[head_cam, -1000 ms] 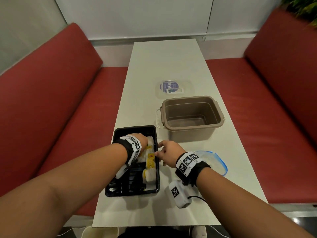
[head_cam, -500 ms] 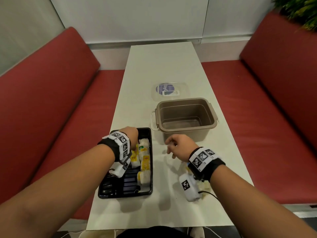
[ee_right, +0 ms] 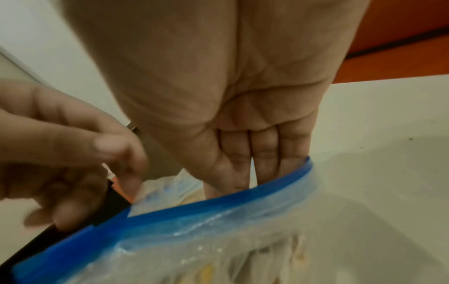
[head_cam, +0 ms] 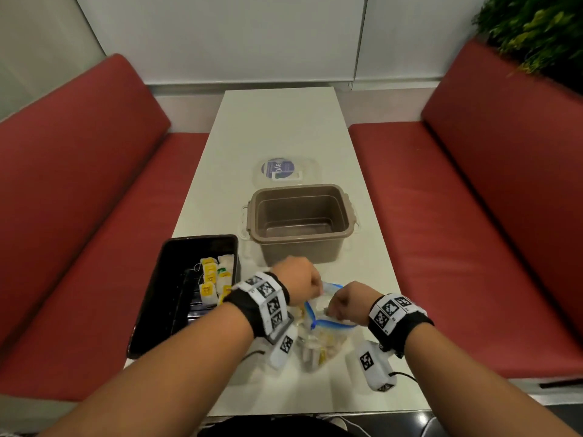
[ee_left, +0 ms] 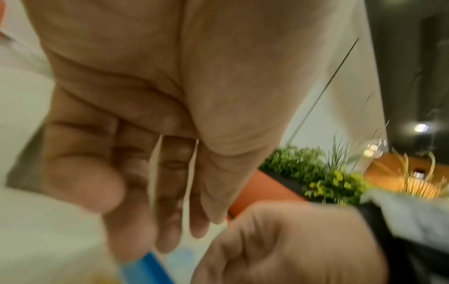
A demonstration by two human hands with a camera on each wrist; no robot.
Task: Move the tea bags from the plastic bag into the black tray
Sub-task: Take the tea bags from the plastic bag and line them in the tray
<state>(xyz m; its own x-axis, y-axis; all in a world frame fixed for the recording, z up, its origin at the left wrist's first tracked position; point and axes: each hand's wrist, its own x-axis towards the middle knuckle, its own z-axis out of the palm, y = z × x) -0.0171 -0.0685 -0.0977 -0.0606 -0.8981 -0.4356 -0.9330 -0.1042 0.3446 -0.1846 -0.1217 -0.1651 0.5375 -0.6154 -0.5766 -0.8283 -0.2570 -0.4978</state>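
Meanwhile, the right hand (ee_right: 243,115) dips straight fingers into the plastic bag (head_cam: 328,342) beside the black tray (head_cam: 176,298) as the left hand (head_cam: 296,279) pinches its blue rim; remaining tea bags (head_cam: 318,345), light and soft, probably lift best by their paper bodies.

Left hand (ee_left: 150,115) fills the view, blurred, fingers (ee_left: 170,192) pointing down toward a blue bag rim (ee_left: 145,269). Right hand (ee_left: 279,246) close beside, lower right. Green plants (ee_left: 316,173) behind.

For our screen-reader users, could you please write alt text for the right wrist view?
The right hand reaches its fingers into the open, blue-rimmed plastic bag of tea bags, while the left hand is at the bag's far edge, above a white table.
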